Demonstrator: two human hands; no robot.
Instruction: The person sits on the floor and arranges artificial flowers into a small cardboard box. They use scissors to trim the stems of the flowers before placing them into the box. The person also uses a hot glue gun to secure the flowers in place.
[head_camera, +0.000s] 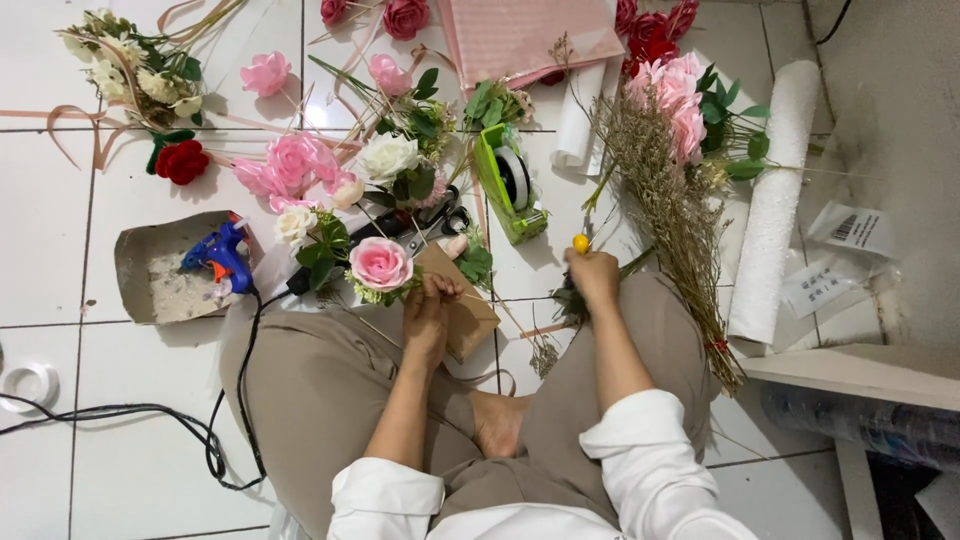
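Pink rose (380, 263) stem pinched in left hand (428, 305); light, fragile bloom. Yellow-tipped tool (581, 243) gripped in right hand (594, 275).

Support surface: white tiled floor (40, 290) with dark grout lines. Lying directly on it are loose pink, white and red artificial roses (290, 162), a cardboard tray (135, 255) carrying a blue glue gun (222, 255), a green tape dispenser (510, 185), and a black cable (150, 412). Also present: a dried grass bundle (670, 205), a white foam roll (775, 200), folded pink wrapping paper (520, 35) and a tape roll (30, 385).
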